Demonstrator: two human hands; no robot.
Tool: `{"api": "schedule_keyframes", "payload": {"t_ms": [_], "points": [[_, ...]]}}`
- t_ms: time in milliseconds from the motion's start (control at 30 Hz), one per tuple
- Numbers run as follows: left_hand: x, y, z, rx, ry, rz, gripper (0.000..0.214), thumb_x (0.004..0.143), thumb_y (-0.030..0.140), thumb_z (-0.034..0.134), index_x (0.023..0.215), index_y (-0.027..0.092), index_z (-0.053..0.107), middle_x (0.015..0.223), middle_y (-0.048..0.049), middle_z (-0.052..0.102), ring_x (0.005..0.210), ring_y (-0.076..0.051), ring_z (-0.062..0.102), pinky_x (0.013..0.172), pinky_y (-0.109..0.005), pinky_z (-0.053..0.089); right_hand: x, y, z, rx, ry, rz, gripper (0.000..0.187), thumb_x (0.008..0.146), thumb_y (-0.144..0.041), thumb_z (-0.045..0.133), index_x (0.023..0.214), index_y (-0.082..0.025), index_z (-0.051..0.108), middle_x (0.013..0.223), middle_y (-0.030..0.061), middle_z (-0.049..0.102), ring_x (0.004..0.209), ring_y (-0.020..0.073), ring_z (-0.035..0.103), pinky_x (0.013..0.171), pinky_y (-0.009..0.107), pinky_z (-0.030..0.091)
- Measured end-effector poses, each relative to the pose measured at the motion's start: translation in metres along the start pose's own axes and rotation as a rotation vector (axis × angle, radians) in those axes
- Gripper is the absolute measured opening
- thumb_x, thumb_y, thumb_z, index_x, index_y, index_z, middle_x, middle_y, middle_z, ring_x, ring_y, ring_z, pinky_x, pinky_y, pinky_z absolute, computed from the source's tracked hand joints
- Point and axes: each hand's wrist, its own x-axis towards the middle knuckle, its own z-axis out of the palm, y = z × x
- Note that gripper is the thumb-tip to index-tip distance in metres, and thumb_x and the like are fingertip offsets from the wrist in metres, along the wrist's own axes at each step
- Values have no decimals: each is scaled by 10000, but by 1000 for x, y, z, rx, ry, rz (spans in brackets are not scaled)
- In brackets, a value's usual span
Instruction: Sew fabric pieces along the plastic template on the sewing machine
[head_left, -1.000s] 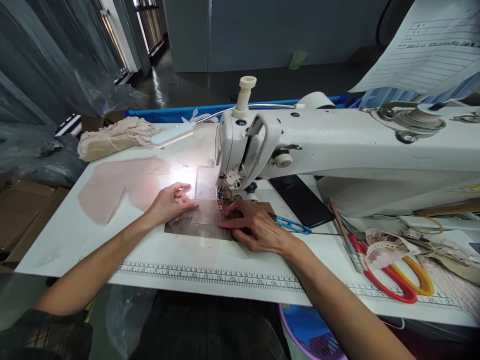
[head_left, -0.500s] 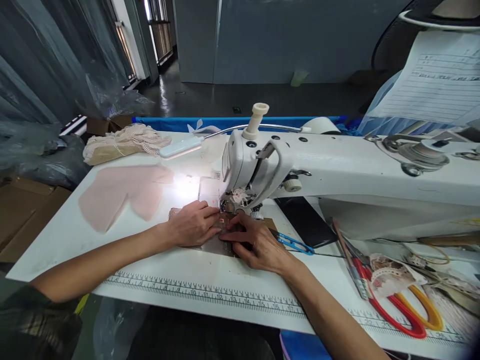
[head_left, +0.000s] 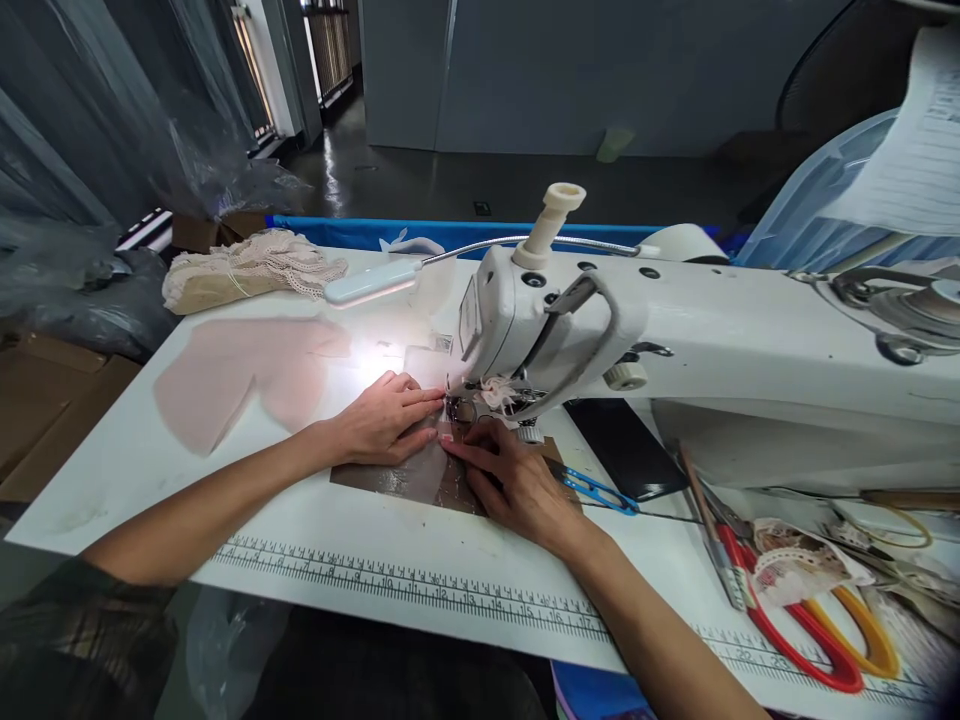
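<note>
Under the sewing machine's head (head_left: pixel 499 310), a thin sheer strip of fabric (head_left: pixel 427 470) runs over the brown plate (head_left: pixel 386 483) by the needle area. My left hand (head_left: pixel 390 418) lies flat on the fabric just left of the presser foot, fingers stretched toward it. Bent around the fabric's right side is my right hand (head_left: pixel 517 480), its fingertips closed on it in front of the foot. A small pinkish piece (head_left: pixel 447 437) shows by those fingertips. The fingers partly hide the fabric's edge.
A pale pink fabric piece (head_left: pixel 217 385) and a lace bundle (head_left: pixel 251 268) lie to the left. Blue thread snips (head_left: pixel 600 490), a black phone (head_left: pixel 626 450) and red-handled scissors (head_left: pixel 799 640) lie right. A lamp (head_left: pixel 373 283) lights the work. A printed ruler (head_left: pixel 405 585) follows the front edge.
My left hand has flattened, its fingers straighter. My right fingertips have shifted slightly up toward the presser foot. More of the brown plate shows, and the view has swung a little.
</note>
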Motion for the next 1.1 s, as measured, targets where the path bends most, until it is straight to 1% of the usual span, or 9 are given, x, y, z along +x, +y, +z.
{"api": "schedule_keyframes", "payload": {"t_ms": [100,233,433,567,767,867,933,1000,1100], "points": [[0,-1,2,33,12,20,411,975,343,431,1262,98,594,1296,-130,621,1005,-262,528,845,-435,442,0,0,1,2,17,-12,353,977,-221,438,1240,-208,672,1049,147,640,903,253,632,785,443,551],[0,0,3,85,21,46,426,976,346,423,1265,80,588,1302,-145,614,1004,-270,531,817,-434,439,0,0,1,9,28,-6,345,962,-205,463,1231,-221,677,1067,135,635,942,255,626,794,429,552],[3,7,2,172,3,46,432,987,345,391,1250,67,593,1298,-159,607,982,-271,522,804,-426,432,0,-1,-1,41,19,28,367,920,-165,493,1226,-241,679,1104,124,613,1006,260,603,847,436,552],[4,9,2,226,-5,51,444,993,355,376,1233,53,598,1307,-169,594,948,-267,520,782,-413,430,0,0,-2,60,-1,30,413,890,-120,491,1241,-247,669,1106,119,607,1013,255,597,848,429,557],[1,10,7,277,65,63,438,991,369,391,1201,47,600,1283,-173,590,951,-270,530,785,-409,442,-1,0,-3,30,-5,25,417,887,-124,505,1241,-272,668,1107,113,598,998,252,594,825,415,567],[2,11,12,271,157,83,378,979,356,434,1106,57,626,1156,-170,629,919,-257,543,762,-388,452,-1,0,-3,14,-9,7,402,900,-132,492,1243,-247,668,1081,122,604,982,260,594,819,433,569],[2,11,15,250,210,151,277,980,280,444,969,96,651,1002,-121,666,824,-213,553,727,-354,454,-2,0,-3,3,-12,0,394,908,-140,482,1244,-231,667,1067,129,609,972,265,595,811,440,570],[2,11,19,226,229,224,266,982,199,432,839,135,648,888,-73,678,739,-171,552,699,-324,453,-2,0,-3,-3,-9,-2,393,915,-147,477,1252,-227,661,1071,133,607,973,266,595,809,437,570],[-1,9,18,183,219,258,269,966,185,445,800,155,655,902,-64,698,723,-154,572,686,-315,473,-2,0,-2,-14,0,-3,390,933,-167,462,1274,-222,644,1080,139,602,988,270,597,818,435,567]]}}
